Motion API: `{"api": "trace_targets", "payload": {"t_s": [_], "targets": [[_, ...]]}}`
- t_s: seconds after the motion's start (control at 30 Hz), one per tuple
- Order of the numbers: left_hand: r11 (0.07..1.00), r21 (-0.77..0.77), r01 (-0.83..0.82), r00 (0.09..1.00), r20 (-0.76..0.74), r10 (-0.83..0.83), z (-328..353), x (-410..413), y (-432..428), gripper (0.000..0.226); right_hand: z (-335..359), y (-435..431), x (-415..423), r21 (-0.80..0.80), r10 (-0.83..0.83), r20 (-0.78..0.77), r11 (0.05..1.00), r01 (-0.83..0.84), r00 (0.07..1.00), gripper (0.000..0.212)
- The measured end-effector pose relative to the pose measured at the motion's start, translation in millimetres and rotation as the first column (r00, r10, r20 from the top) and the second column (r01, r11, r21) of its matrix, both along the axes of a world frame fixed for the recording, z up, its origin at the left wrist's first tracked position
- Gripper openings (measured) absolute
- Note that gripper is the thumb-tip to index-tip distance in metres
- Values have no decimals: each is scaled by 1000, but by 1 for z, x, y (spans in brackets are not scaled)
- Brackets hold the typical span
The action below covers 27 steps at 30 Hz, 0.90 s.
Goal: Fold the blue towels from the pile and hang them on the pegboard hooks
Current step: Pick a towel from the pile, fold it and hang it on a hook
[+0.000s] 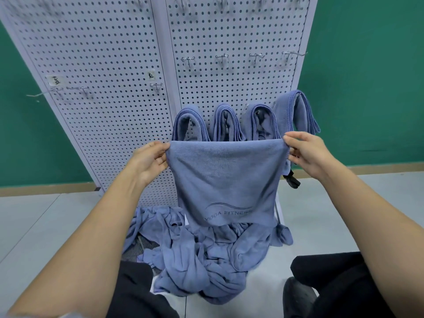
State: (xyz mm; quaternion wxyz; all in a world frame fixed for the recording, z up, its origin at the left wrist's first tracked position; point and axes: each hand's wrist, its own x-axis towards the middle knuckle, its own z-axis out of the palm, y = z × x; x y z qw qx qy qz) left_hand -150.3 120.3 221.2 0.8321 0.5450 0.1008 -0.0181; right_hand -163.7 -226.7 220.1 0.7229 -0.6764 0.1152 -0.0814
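I hold a blue towel (227, 180) stretched flat in front of me, a "YOGA FITNESS" print near its lower edge. My left hand (150, 160) pinches its top left corner and my right hand (305, 152) pinches its top right corner. Behind it, several folded blue towels (226, 121) hang side by side on hooks low on the white pegboard (110, 92). A crumpled pile of blue towels (202, 253) lies on the floor below, between my knees.
Bare metal hooks (222, 58) sit in a row on the right panel, and a few more hooks (78, 89) on the left panel. A green wall (367, 88) stands behind. My dark trouser legs (339, 283) flank the pile on the pale floor.
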Motion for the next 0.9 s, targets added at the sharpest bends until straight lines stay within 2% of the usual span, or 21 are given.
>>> {"api": "trace_targets", "payload": {"t_s": [0.27,0.33,0.47,0.6,0.7,0.8,0.9], "targets": [[980,199,-15,998,56,4,2,-3,-4,16,-3,-4,2,-62,-2,30,998,4,1000,9],[957,289,-2,997,75,-21,3,-3,-4,20,-3,-4,1,-67,17,26,998,-15,1000,9],[874,484,41,988,111,-107,3,-4,-7,34,-3,-3,0,-113,104,-19,988,-106,994,19],[730,684,-23,982,151,-111,-3,-2,-7,38,-6,-3,0,-216,146,-26,965,-148,989,34],[617,779,-109,976,203,-85,-7,0,-5,30,-11,-6,2,-457,101,19,886,-81,995,31],[493,849,-190,956,274,-103,-7,-1,-6,21,-15,-8,5,-697,54,73,717,12,996,22],[505,841,-195,951,287,-111,-8,-1,-3,10,-16,-9,6,-726,8,125,682,86,992,8]]}}
